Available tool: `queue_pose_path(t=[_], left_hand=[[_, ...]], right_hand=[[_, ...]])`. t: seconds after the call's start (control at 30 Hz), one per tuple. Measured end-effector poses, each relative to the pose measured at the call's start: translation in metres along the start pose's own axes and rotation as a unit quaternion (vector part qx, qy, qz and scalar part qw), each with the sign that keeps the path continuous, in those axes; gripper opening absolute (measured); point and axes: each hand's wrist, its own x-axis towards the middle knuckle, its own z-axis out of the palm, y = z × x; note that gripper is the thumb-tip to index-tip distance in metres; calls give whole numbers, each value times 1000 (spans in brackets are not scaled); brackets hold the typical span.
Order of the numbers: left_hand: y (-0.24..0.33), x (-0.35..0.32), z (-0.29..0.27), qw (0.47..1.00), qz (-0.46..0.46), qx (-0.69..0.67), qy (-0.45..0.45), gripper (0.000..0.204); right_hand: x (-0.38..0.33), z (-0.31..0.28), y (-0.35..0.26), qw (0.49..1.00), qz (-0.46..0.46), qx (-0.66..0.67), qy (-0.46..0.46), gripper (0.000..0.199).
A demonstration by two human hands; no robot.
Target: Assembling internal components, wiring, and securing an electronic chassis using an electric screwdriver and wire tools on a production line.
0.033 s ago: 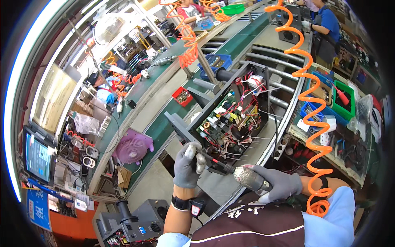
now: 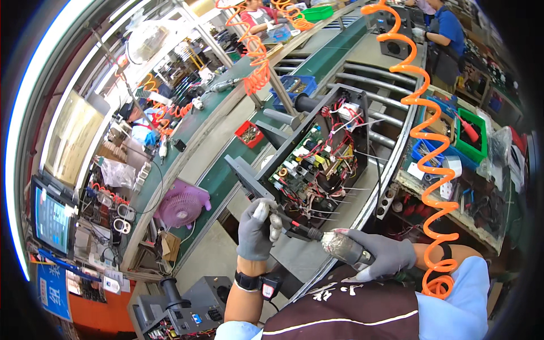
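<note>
— Hand positions?
— The left hand (image 2: 256,229) is gripping the open chassis's (image 2: 317,153) near corner, fingers curled. The right hand (image 2: 381,253) is clenching the pneumatic screwdriver (image 2: 331,242), tip pointing at that corner.

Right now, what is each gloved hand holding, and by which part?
The right hand grips a pneumatic screwdriver around its taped body; the left hand pinches near its tip.

A crowded workshop: green conveyor belt (image 2: 326,59), cluttered benches, a pink fan (image 2: 180,206).
</note>
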Motion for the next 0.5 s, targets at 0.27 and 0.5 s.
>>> queue_pose_path(t=[0.27,0.5], left_hand=[[-2,-25,2,957,-88,265,77,22],[-38,-39,-21,979,-107,168,44,28]], right_hand=[[-10,33,26,912,2,-382,147,90],[0,44,88,979,43,-188,70,91]])
